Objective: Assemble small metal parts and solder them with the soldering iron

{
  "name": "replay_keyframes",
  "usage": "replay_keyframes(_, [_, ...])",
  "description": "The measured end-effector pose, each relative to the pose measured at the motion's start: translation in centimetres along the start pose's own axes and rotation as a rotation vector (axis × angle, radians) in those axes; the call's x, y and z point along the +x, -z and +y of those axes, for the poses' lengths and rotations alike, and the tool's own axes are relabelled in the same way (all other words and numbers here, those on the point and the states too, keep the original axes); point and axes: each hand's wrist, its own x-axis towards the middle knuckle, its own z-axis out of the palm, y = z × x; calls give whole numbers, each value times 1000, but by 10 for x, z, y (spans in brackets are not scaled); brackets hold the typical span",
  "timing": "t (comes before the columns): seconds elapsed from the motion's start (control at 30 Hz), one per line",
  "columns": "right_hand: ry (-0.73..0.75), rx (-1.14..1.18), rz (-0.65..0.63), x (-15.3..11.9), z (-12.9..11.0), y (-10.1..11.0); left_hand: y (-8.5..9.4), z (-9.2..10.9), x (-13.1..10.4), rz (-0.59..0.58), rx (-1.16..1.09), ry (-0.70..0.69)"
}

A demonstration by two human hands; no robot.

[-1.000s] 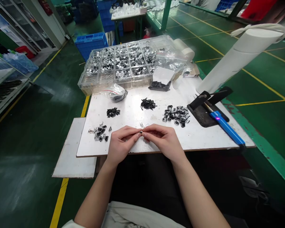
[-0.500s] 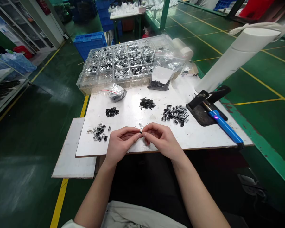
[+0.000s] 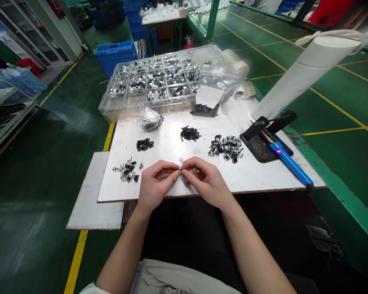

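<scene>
Near the front edge of the white tabletop [image 3: 168,151], my left hand [image 3: 155,183] and my right hand [image 3: 205,179] meet fingertip to fingertip. Both pinch one small dark, shiny part [image 3: 180,168], mostly hidden by the fingers. Just beyond the fingertips lie tiny silvery pieces [image 3: 181,160]. To the left is a loose group of shiny black-and-silver pieces [image 3: 129,170], with a heap of small black parts [image 3: 145,144] behind it. Another black heap [image 3: 190,133] sits straight ahead. Right of it is a pile of glossy black-and-silver parts [image 3: 226,148].
A clear compartment box [image 3: 110,107] full of metallic parts spans the back. Before it are a zip bag [image 3: 150,119] and an open bag of black parts [image 3: 205,109]. At right, a blue soldering iron [image 3: 290,161] rests in its stand, beside a white tube [image 3: 309,73].
Both hands have shifted very slightly left and away from me, still pinching the small part together. The piles and tools have stayed where they were.
</scene>
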Motion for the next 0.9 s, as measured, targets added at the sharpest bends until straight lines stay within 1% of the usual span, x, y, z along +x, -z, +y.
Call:
replay_keyframes(0.1, [-44,83,-2,1,0,1,-2,1,-2,5,35,-42])
replay_keyframes(0.23, [-86,206,-37,2,-2,4,-3,1,-4,-13,76,-109])
replay_keyframes(0.33, [-102,242,-50,3,-3,5,-2,1,-3,-26,108,-161])
replay_keyframes(0.47, [-115,258,-32,4,-6,6,-2,-1,-3,-25,185,-223])
replay_keyframes(0.73, [-96,283,-5,6,-6,9,-4,-4,-6,-64,157,-233])
replay_keyframes(0.9, [-87,260,-4,5,-6,8,-4,-4,-5,-33,171,-200])
